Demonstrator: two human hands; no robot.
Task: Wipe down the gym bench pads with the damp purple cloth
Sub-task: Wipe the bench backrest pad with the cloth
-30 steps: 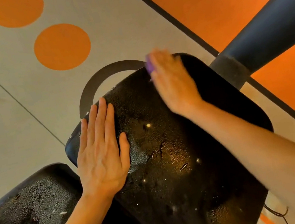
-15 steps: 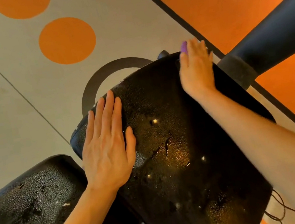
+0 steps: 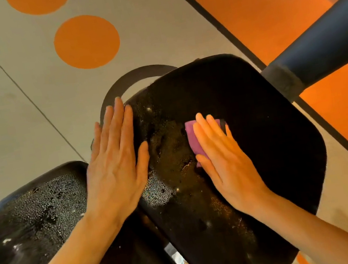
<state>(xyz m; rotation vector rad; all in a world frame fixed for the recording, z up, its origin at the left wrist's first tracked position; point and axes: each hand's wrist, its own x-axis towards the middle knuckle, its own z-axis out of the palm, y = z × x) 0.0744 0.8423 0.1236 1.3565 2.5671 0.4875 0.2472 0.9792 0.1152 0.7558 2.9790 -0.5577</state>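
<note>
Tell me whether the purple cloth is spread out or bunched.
Cannot tell: the right hand lies flat over the purple cloth, hiding most of it.

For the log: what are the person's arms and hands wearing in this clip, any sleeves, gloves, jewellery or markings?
Nothing is worn, as far as the view shows. Both forearms are bare from the bottom edge of the picture up to the wrist, with no sleeve or cuff in sight. The left hand and the right hand have no gloves, rings, watch or bands. The nails look short and unpainted. No tattoos or markings show.
</note>
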